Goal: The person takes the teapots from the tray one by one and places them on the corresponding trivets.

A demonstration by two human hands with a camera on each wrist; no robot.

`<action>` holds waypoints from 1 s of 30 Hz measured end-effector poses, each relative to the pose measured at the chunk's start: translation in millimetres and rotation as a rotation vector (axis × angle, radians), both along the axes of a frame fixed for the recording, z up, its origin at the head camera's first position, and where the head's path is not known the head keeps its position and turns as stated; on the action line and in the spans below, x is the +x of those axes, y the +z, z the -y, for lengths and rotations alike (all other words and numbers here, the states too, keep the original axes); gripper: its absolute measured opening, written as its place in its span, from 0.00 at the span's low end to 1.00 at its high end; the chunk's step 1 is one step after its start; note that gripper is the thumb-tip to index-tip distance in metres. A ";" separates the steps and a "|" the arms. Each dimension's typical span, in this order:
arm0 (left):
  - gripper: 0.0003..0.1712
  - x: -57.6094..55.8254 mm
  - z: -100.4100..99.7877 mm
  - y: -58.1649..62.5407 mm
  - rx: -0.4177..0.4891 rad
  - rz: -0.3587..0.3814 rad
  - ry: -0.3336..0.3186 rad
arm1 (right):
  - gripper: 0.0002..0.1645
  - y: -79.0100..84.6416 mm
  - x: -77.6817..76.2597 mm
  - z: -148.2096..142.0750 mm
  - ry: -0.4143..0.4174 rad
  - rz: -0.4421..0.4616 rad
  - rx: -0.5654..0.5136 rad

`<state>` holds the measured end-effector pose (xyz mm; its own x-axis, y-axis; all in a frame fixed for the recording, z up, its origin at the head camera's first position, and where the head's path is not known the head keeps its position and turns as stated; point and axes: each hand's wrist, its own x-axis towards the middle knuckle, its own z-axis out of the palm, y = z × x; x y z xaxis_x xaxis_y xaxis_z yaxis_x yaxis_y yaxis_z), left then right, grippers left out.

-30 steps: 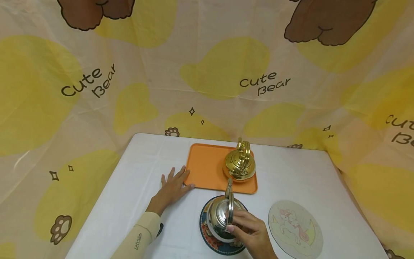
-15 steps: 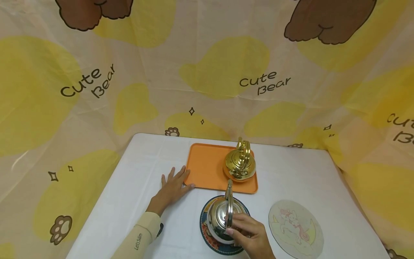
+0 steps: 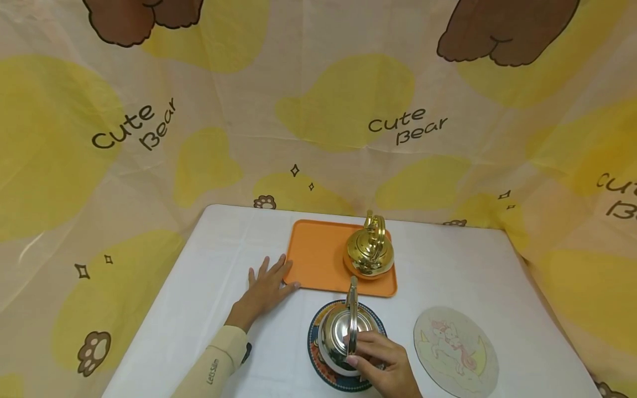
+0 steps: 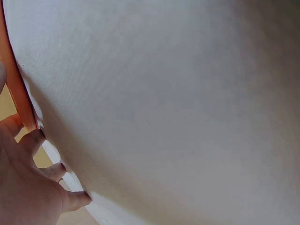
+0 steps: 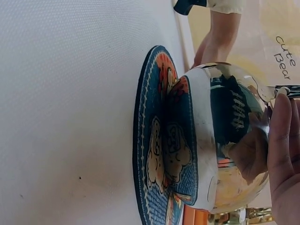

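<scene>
Right hand (image 3: 383, 362): since the earlier frame, it has been shifted a little toward the person; the handle (image 3: 353, 319) of the silver kettle (image 3: 332, 331) is pinched between thumb and fingers.
Kettle place: on the round blue mat (image 3: 319, 365), nearer to the person than the orange tray (image 3: 316, 254).
Left hand (image 3: 264, 288): fingers are spread, nothing is gripped; the tray's left edge is touched.
Gold kettle (image 3: 369, 258): it is placed on the tray's right part.
</scene>
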<state>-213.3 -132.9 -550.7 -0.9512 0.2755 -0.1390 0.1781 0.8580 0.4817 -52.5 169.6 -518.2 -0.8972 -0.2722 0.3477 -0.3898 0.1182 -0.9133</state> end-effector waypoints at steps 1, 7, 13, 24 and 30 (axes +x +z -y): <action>0.44 0.2 0.1 0.5 0.001 0.000 0.000 | 0.12 -0.6 -0.5 -0.2 0.007 -0.016 -0.005; 0.44 0.6 0.5 0.6 0.000 -0.005 -0.003 | 0.18 -1.8 -3.6 -2.0 0.033 -0.070 -0.028; 0.44 0.4 1.1 -0.6 0.003 -0.001 -0.002 | 0.18 2.5 -3.3 -4.3 0.021 -0.018 -0.021; 0.44 -0.1 2.2 -3.0 0.014 -0.004 -0.002 | 0.17 12.6 -9.4 -13.3 -0.085 0.035 0.028; 0.44 0.5 2.1 -3.0 0.018 0.000 -0.002 | 0.16 16.0 -17.1 -18.4 -0.120 0.058 0.012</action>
<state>-212.8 -134.9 -553.7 -0.9507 0.2795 -0.1343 0.1792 0.8487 0.4976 -69.6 188.0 -502.3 -0.9419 -0.1657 0.2922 -0.3193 0.1715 -0.9320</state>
